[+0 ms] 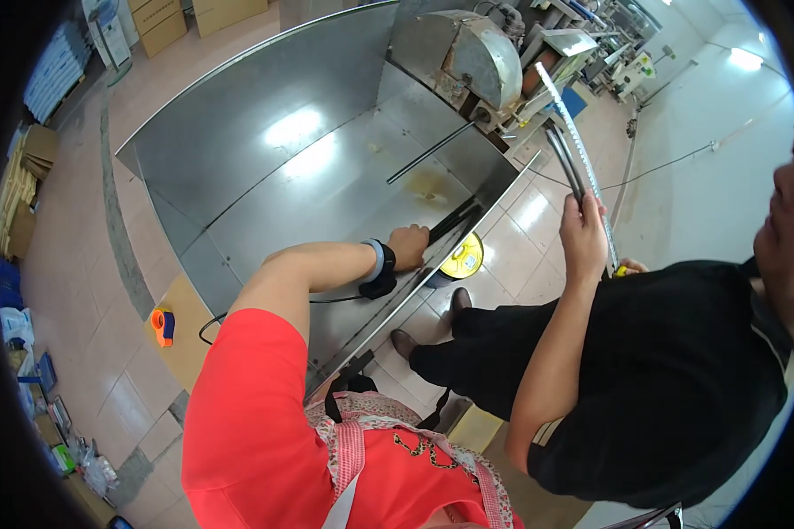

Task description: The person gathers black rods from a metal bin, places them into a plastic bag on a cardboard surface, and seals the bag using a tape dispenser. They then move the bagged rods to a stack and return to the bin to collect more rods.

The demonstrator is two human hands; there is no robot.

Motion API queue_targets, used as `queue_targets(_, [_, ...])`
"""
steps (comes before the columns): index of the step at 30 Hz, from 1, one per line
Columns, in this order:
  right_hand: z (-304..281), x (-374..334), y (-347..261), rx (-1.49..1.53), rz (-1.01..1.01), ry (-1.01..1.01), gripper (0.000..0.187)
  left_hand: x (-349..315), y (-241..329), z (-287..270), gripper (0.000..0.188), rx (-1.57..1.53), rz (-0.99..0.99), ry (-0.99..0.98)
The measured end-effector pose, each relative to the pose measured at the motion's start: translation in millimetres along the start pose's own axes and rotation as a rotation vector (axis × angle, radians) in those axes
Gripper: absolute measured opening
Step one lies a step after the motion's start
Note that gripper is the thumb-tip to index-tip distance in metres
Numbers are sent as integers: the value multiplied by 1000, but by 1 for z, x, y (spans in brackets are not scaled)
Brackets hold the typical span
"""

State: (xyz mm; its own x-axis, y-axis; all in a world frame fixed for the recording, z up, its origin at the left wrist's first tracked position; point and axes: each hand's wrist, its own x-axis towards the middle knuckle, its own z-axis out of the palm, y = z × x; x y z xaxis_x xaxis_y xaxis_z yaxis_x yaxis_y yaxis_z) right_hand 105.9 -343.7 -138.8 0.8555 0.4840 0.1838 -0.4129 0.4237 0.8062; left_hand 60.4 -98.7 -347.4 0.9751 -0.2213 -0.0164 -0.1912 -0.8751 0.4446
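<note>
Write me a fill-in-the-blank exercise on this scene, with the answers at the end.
1. The left sleeve is coloured ____.
2. A band circles the ____ behind the left hand.
3. The co-worker's shirt is ____.
4. Beside the metal trough, the round object shows a ____ top.

Missing words: red; wrist; black; yellow.

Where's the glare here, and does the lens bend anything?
In the head view, bright glare patches mark the metal tray; its far edge bows in that view, whose corners go black; there, the dark strips at the left hand show little detail.
</note>
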Motion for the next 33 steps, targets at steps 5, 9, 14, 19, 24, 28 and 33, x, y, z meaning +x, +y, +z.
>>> queue_targets(5, [-3,2,-39,232,-18,153,15,6,-24,-7,26,15,-75,-77])
queue_targets(9, [-13,-3,-35,289,-24,214,13,-7,-32,-25,24,-16,-9,-127])
queue_targets(14, [-25,5,-42,707,150,304,14,-15,-35,-92,17,-205,-81,-286])
queue_targets(19, [-35,8,10,356,85,369,11,-28,-70,-163,25,-1054,-393,-592])
queue_targets(24, [-51,17,23,1598,80,333,17,-48,-87,-180,28,-1209,-346,-426])
queue_targets(28, [-57,21,47,410,91,520,14,-68,-86,-169,45,-881,-498,-366])
queue_targets(33, [-30,43,9,12,161,538,20,-69,-74,-208,63,-23,-47,-117])
